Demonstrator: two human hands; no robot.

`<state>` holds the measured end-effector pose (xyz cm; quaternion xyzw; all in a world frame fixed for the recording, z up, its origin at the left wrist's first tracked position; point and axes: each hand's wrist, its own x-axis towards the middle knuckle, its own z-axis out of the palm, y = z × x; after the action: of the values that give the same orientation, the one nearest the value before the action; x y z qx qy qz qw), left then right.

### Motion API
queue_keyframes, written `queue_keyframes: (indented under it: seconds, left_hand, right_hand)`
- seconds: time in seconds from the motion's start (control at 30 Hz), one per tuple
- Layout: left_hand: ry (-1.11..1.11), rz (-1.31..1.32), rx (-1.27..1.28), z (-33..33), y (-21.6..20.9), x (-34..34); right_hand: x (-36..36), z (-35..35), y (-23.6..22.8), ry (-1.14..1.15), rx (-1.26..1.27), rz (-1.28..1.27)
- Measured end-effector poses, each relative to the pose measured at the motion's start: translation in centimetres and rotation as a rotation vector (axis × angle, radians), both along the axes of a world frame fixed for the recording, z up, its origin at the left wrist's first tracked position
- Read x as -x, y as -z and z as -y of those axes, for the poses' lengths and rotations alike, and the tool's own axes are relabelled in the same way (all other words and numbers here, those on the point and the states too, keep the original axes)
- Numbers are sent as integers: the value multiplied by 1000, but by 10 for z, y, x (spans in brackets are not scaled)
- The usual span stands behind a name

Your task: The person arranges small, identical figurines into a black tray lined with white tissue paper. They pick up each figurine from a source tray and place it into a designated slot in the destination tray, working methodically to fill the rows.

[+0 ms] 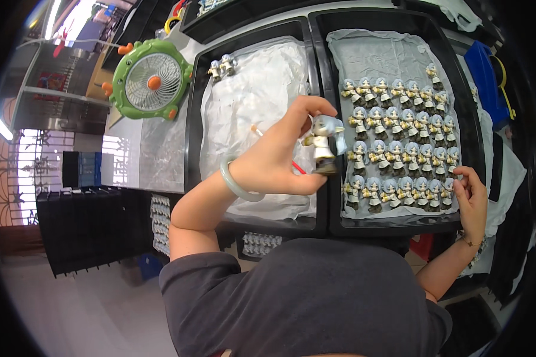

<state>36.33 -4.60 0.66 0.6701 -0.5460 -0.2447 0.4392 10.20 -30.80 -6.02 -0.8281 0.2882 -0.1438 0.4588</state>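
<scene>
My left hand [280,152] is closed on a small figurine [324,146] with pale blue hair, a white outfit and a dark base. It holds the piece upright between thumb and fingers, above the divide between two black trays. A thin stick with a red end [299,168] shows behind this hand; whether it lies on the paper or is held is unclear. Over the right tray's front right corner, my right hand [471,202] has its fingers bent around the end figurine [448,191] of the nearest row; its fingertips are partly hidden.
The right tray [393,225] holds several rows of matching figurines on white paper. Two figurines [221,66] stand far left in the paper-lined left tray [193,137]. A green fan [152,80] is left of it. A blue bin [488,77] sits at far right.
</scene>
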Motion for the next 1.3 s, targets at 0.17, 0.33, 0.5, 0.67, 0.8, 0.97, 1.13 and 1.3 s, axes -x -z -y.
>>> queue_keyframes:
  seconds: [0.17, 0.33, 0.5, 0.67, 0.8, 0.97, 1.13, 1.3]
  left_hand:
    - [-246, 751, -44, -2, -15, 11]
    - [-314, 914, 20, -3, -12, 11]
    - [-309, 916, 63, -4, -9, 10]
    - [-270, 909, 42, -3, -9, 10]
    - [-252, 928, -21, 4, -5, -5]
    - [-626, 992, -305, -11, 32, -143]
    - [-721, 775, -461, -24, 90, -241]
    - [-812, 823, -477, -30, 111, -248]
  right_hand:
    - [-1, -1, -1, -4, 13, -37]
    - [1, 1, 4, -7, 25, -20]
    - [1, 2, 4, -3, 26, -28]
    - [0, 0, 1, -2, 13, -42]
    - [4, 2, 1, -2, 1, -67]
    - [0, -1, -5, -38, 11, -55]
    - [0, 0, -4, -19, 17, -6]
    - [-2, -3, -9, -16, 34, 14]
